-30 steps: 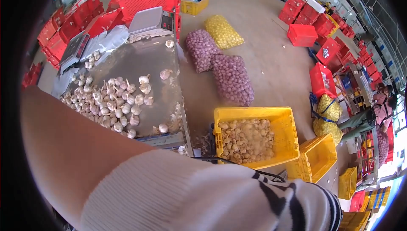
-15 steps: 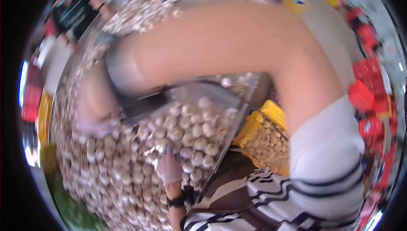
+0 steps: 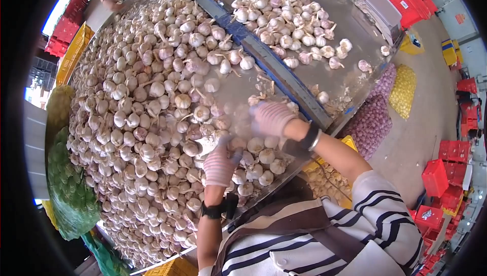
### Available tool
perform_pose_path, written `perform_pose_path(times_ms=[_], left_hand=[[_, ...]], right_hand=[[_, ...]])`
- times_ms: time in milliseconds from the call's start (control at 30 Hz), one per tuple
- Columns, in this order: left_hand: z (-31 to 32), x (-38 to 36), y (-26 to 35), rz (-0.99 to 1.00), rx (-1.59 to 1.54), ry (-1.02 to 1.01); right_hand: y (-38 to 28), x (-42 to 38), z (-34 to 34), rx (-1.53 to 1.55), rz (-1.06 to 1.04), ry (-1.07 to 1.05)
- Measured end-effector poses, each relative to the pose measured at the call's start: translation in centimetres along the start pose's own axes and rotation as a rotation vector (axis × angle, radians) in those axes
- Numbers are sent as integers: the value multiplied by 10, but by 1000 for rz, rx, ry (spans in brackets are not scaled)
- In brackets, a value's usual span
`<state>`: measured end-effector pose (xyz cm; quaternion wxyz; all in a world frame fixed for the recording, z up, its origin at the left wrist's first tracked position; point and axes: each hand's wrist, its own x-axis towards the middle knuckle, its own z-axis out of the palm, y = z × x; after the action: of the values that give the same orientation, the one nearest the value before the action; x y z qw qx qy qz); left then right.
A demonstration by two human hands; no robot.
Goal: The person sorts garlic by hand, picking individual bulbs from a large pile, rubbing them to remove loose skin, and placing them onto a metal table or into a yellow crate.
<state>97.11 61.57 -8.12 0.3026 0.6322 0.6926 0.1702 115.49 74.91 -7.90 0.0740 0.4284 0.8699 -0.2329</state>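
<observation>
My left hand, in a pink-and-white striped glove, lies over the garlic bulbs at the near side of the metal table. Its finger and thumb are apart, touching or just above bulbs. To the right and farther off, my right hand, gloved alike, is low over the table beside the blue-edged divider. Its fingers are curled and smeared by motion, so any hold is hidden. A garlic bulb sits by its knuckles. Several bulbs lie between my hands and the table edge.
Across the divider lies another garlic heap. A person's hand rests at the far left edge. A yellow crate with garlic stands below the right edge, near purple mesh sacks. Green mesh sacks lean at left.
My right arm, stretched across the heap to the left before, has drawn back to the right. My left hand stays over the bulbs. The view has shifted, showing the divider.
</observation>
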Motion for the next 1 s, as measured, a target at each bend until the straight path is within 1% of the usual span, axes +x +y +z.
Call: perform_pose_path(times_ms=[33,67,100,167,200,267,300,367,433,467,500,533,567,600,633,667,700,767,800,867,900,933,967,1000], left_hand=[[-9,-4,4,-4,-315,102],[-17,-10,11,-157,-902,-4],[-23,-15,10,-188,-1154,-12],[-35,-18,23,-226,-1439,-28],[-36,-19,24,-231,-1438,-24],[-37,-20,24,-77,-1480,-55],[-36,-22,24,-81,-1479,-49],[-33,-28,24,-48,-1339,22],[-31,-35,18,-70,-1367,24],[-32,-36,20,-53,-1315,96],[-31,-37,22,-40,-1264,164],[-26,-36,20,-18,-1140,237],[-23,-33,21,-19,-1143,240],[-19,-26,26,76,-984,302],[-21,-19,34,166,-820,357],[-28,-14,43,273,-484,374],[-26,-14,51,179,-514,287],[-29,-14,63,140,-584,226],[-34,-16,65,139,-584,235],[-40,-22,67,185,-454,264],[-42,-27,64,184,-455,280],[-45,-36,56,183,-471,274],[-49,-47,47,185,-485,264],[-54,-59,40,136,-484,241]], right_hand=[[7,2,-5,231,37,62],[15,6,-4,313,17,146],[15,9,-3,313,11,132],[9,17,0,217,-225,342],[3,21,2,220,-229,339],[-16,32,11,-83,-154,131],[-21,35,14,-235,-117,26],[-19,36,14,-215,-142,1],[-18,23,-10,71,-78,-24],[-13,18,-13,348,-69,8],[-6,14,-5,342,-72,3],[-3,8,7,991,-72,-100],[0,2,18,1315,-77,-151],[-1,-4,23,1638,-69,-210],[-11,-14,21,2002,28,-385],[-16,-20,14,2179,75,-484],[-23,-26,6,2349,142,-585],[-30,-35,-13,2514,296,-470],[-6,-28,1,2493,141,-502],[13,-17,-38,2601,137,-437],[22,-11,-57,2654,132,-404],[43,-10,-68,2441,22,-101],[64,-8,-78,2188,-9,185],[121,3,-57,2002,64,416]])
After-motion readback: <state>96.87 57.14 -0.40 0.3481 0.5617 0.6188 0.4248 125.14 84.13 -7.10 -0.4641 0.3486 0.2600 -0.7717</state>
